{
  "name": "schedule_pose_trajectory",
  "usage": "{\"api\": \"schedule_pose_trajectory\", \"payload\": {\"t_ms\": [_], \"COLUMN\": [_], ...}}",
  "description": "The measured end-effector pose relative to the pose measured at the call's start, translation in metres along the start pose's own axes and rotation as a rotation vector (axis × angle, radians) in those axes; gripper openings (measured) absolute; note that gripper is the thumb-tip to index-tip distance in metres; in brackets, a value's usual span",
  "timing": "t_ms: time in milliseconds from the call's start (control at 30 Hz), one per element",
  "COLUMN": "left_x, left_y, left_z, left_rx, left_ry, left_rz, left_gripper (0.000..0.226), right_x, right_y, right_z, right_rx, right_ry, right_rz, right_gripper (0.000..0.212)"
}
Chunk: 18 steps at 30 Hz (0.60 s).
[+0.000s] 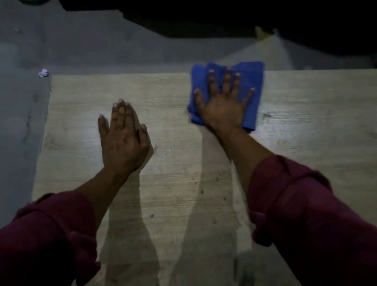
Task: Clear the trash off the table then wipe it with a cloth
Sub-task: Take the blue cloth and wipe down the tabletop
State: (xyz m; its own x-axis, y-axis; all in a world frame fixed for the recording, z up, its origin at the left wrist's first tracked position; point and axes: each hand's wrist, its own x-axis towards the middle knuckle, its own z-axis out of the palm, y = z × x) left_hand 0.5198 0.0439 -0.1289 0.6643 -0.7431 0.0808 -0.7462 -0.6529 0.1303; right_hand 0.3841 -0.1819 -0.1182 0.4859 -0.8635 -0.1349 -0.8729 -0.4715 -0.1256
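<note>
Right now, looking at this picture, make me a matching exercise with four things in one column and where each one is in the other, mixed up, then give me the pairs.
Things
1. left hand
2. right hand
3. blue cloth
4. small scrap of trash

Places
A. on the grey floor, just off the table's far left corner
B. flat on the bare wooden table
C. spread flat on top of the cloth
D. on the table at its far edge, under a hand

Pairs: 1-B, 2-C, 3-D, 4-A
</note>
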Motion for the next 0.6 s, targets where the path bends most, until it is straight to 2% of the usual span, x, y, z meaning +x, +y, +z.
{"api": "schedule_pose_trajectory", "payload": {"t_ms": [100, 200, 333, 400, 600], "left_x": [0.002, 0.002, 0.003, 0.003, 0.001], "left_y": [0.001, 0.0, -0.001, 0.0, -0.001], "left_z": [0.001, 0.003, 0.003, 0.003, 0.002], "left_rx": [0.024, 0.003, 0.017, 0.024, 0.012], "left_ry": [0.04, 0.006, -0.017, -0.009, -0.016], "left_rz": [-0.201, -0.223, -0.217, -0.215, -0.195], "left_gripper": [0.069, 0.068, 0.066, 0.065, 0.064], "right_x": [-0.009, -0.024, -0.02, -0.016, 0.002], "right_y": [-0.072, -0.125, -0.108, -0.074, 0.089], "right_z": [0.011, 0.021, 0.019, 0.013, -0.012], "right_rx": [0.008, -0.027, -0.05, -0.031, -0.015], "right_ry": [-0.03, -0.057, -0.051, -0.026, -0.016], "right_rz": [-0.221, -0.46, -0.611, -0.553, -0.105], "right_gripper": [0.075, 0.071, 0.07, 0.071, 0.071]}}
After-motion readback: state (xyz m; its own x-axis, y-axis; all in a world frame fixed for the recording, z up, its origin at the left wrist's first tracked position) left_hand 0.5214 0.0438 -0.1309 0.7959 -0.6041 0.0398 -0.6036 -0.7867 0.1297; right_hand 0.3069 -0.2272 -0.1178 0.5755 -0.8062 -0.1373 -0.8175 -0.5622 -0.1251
